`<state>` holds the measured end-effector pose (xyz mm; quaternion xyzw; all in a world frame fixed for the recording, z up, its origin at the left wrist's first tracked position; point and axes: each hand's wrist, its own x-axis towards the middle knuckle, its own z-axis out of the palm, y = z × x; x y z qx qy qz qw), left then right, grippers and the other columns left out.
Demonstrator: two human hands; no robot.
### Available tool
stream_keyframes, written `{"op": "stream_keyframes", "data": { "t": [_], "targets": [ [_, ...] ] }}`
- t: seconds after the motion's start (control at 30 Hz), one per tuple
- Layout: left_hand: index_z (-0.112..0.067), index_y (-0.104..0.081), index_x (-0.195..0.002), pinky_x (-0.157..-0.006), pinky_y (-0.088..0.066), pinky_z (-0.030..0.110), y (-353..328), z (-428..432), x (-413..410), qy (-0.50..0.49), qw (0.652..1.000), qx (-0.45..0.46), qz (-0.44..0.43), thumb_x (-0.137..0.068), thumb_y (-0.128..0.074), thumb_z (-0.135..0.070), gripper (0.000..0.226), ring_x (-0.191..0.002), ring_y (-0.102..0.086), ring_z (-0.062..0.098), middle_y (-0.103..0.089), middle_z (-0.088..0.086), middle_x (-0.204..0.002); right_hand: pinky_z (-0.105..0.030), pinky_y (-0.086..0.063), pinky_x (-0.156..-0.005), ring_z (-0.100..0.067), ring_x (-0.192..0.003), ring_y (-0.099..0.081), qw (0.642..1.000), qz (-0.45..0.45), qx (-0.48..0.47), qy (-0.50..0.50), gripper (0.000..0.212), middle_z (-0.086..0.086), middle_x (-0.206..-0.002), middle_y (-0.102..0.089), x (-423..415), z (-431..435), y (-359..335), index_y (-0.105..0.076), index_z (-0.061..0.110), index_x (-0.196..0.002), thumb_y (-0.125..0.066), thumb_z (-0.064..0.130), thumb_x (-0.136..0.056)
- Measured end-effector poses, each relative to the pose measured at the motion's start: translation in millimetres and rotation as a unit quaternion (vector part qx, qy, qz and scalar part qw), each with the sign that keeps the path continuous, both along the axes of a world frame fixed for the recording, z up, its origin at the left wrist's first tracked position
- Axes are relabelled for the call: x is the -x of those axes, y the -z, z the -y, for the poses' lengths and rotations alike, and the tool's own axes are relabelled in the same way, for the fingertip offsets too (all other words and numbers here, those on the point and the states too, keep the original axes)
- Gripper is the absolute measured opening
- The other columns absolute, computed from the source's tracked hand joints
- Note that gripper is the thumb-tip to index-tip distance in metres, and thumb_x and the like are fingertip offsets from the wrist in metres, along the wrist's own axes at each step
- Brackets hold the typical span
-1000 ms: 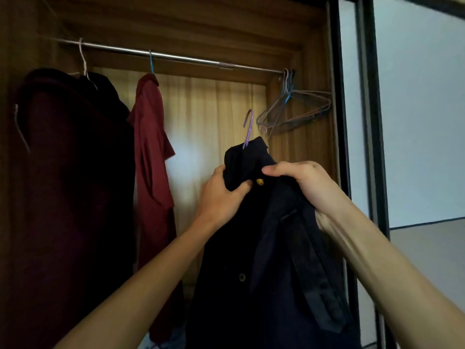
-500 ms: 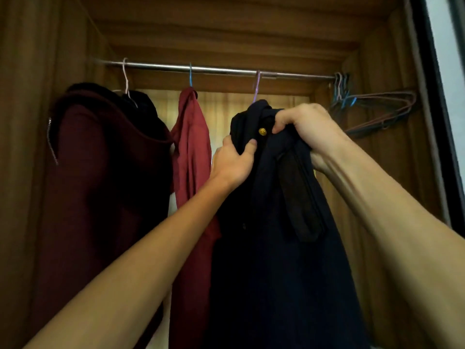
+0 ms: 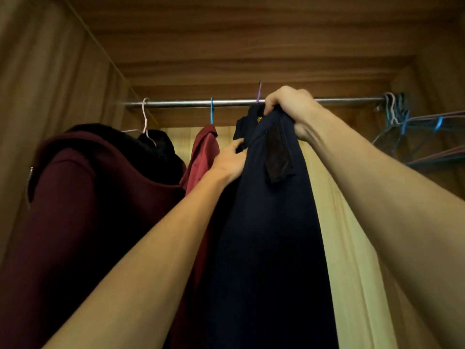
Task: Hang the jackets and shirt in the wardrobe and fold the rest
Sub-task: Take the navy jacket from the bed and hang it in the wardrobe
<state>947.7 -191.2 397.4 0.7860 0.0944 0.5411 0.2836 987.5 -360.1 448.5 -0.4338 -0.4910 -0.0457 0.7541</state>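
Inside a wooden wardrobe (image 3: 251, 46), two bare hands hold a navy jacket (image 3: 271, 222) up at the single metal rail (image 3: 226, 103). The right hand (image 3: 289, 107) is clenched on the bunched collar just under the rail. The left hand (image 3: 229, 162) sits lower, fingers curled around the jacket's front edge. One gold button (image 3: 259, 119) shows below the right hand.

Three garments are at the rail. A maroon jacket (image 3: 88, 210) with a dark hood lining hangs at the left, a red shirt (image 3: 203, 152) beside it, and the navy jacket to the right of the shirt, touching it. Three hooks are in use, one per garment: a white hook (image 3: 145, 117), a blue hook (image 3: 211, 114) and a purple hook (image 3: 259, 91). The purple hook crosses the rail with its tip above it; whether it already carries the jacket's weight cannot be told. A bunch of spare hangers (image 3: 415, 132) crowds the rail's right end, too tangled to count.

A second ago the navy jacket was held well below the rail, its hook in open air. Half a second ago the hook had reached the rail, and the left hand's thumb lay beside the button. Now the right hand is up against the rail, the left hand has slipped below the button, and the view tilts more steeply upward. The maroon jacket and the shirt hang in the same order as before.
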Motion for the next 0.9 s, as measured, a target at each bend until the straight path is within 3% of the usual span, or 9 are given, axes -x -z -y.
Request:
{"op": "stream_keyframes", "data": {
  "t": [0.17,0.27,0.37,0.43,0.5,0.57,0.67,0.77,0.9],
  "targets": [
    [-0.024,-0.053,-0.142,-0.111,-0.042,0.037,19.3,-14.2,-12.8,-0.049,0.999,-0.011,-0.017,-0.089,-0.066,-0.026,0.055,-0.123,-0.058,0.021,-0.064,0.003,-0.131,-0.033,-0.051,-0.059,-0.027,-0.053,-0.062,0.999,0.004,0.053,-0.001,0.028,-0.014,-0.073,-0.058,-23.9,-27.9,1.5,-0.059,-0.004,-0.088,-0.062,-0.008,-0.061],
    [-0.017,-0.045,-0.148,-0.112,-0.039,0.039,38.6,-18.5,-18.7,-0.067,0.997,-0.016,-0.031,-0.1,-0.052,-0.011,0.05,-0.132,-0.051,0.03,-0.055,0.012,-0.142,-0.034,-0.056,-0.059,-0.028,-0.059,-0.068,0.998,0.006,0.064,0.006,0.046,-0.017,-0.081,-0.065,-32.8,-36.3,11.8,-0.064,-0.008,-0.106,-0.066,-0.006,-0.059],
    [-0.015,-0.04,-0.151,-0.111,-0.04,0.041,52.6,-14.8,-19.8,-0.048,0.999,0.005,-0.005,-0.104,-0.045,-0.015,0.047,-0.131,-0.051,0.034,-0.057,0.014,-0.138,-0.033,-0.057,-0.062,-0.029,-0.07,-0.069,0.998,0.007,0.038,0.047,0.025,-0.014,-0.077,-0.066,-34.0,-37.4,19.8,-0.069,-0.002,-0.085,-0.069,0.001,-0.06],
    [-0.017,-0.039,-0.151,-0.102,-0.043,0.031,59.5,-10.4,-15.4,-0.067,0.998,0.009,0.007,-0.1,-0.052,-0.014,0.053,-0.119,-0.058,0.031,-0.063,0.009,-0.112,-0.036,-0.061,-0.077,-0.023,-0.081,-0.072,0.992,0.044,0.016,0.119,0.018,-0.003,-0.079,-0.073,-35.5,-36.0,28.7,-0.074,0.008,-0.077,-0.073,0.017,-0.061],
    [-0.017,-0.042,-0.148,-0.092,-0.042,0.024,67.1,-3.1,-4.9,-0.098,0.995,-0.006,0.012,-0.097,-0.058,-0.013,0.054,-0.107,-0.061,0.025,-0.062,0.004,-0.099,-0.027,-0.053,-0.089,-0.01,-0.093,-0.068,0.971,0.104,-0.019,0.214,0.026,0.008,-0.095,-0.074,-37.7,-30.0,46.0,-0.076,0.019,-0.09,-0.074,0.035,-0.069],
    [-0.013,-0.048,-0.142,-0.096,-0.041,0.024,76.5,2.6,7.0,-0.126,0.992,-0.027,0.007,-0.095,-0.058,-0.011,0.049,-0.115,-0.059,0.025,-0.066,0.007,-0.113,-0.013,-0.038,-0.084,-0.004,-0.098,-0.056,0.934,0.179,-0.04,0.307,0.03,0.008,-0.111,-0.064,-40.0,-20.3,72.1,-0.069,0.026,-0.113,-0.066,0.038,-0.086],
    [-0.012,-0.05,-0.139,-0.089,-0.042,0.021,91.8,13.0,23.2,-0.147,0.988,-0.054,-0.01,-0.094,-0.054,-0.009,0.046,-0.109,-0.059,0.022,-0.064,0.008,-0.118,-0.01,-0.026,-0.079,-0.005,-0.103,-0.044,0.894,0.238,-0.041,0.377,0.036,0.001,-0.121,-0.048,-40.1,-3.5,109.5,-0.057,0.027,-0.131,-0.055,0.035,-0.096],
    [-0.014,-0.051,-0.138,-0.084,-0.043,0.022,114.7,28.3,39.6,-0.157,0.984,-0.077,-0.029,-0.093,-0.053,-0.009,0.045,-0.098,-0.059,0.017,-0.062,0.001,-0.104,-0.009,-0.021,-0.089,-0.014,-0.126,-0.044,0.883,0.244,-0.02,0.401,0.04,-0.002,-0.137,-0.042,-38.7,9.4,144.8,-0.053,0.026,-0.137,-0.053,0.033,-0.097],
    [-0.014,-0.058,-0.127,-0.096,-0.05,0.037,166.0,44.5,59.7,-0.156,0.978,-0.135,-0.032,-0.089,-0.051,-0.005,0.04,-0.104,-0.062,0.021,-0.065,0.007,-0.113,-0.012,-0.019,-0.094,-0.021,-0.137,-0.04,0.861,0.26,0.014,0.437,0.036,-0.007,-0.145,-0.039,-29.0,33.8,199.6,-0.06,0.019,-0.129,-0.057,0.028,-0.094]
  ]
}}
